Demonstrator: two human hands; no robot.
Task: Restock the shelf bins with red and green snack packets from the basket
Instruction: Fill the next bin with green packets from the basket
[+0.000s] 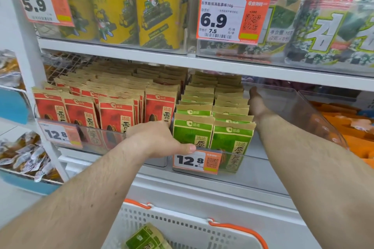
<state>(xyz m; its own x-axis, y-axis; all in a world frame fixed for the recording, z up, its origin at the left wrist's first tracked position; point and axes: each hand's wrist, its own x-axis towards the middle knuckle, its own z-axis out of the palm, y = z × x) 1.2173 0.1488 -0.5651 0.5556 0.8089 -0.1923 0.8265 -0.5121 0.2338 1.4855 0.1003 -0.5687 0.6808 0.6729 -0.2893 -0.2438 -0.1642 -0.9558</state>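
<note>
Green snack packets [202, 133] stand in two rows in a clear shelf bin [255, 153]. Red snack packets [117, 113] fill the bin to its left. My left hand [157, 137] grips the front left corner of the green bin, with the thumb across its front just above the 12.8 price tag [197, 160] and the fingers curled out of sight between the two bins. My right hand [256, 103] reaches deep into the green bin and lies flat against the right side of the packet rows. Below, the white basket [182, 226] holds a green packet [147, 238].
The shelf above carries yellow cans [113, 10] and seaweed packs [323, 26] behind clear fronts. Orange packets [348, 123] fill the bin to the right. A side rack with small wrapped snacks [26, 157] hangs at the left. The basket has orange handles [238, 228].
</note>
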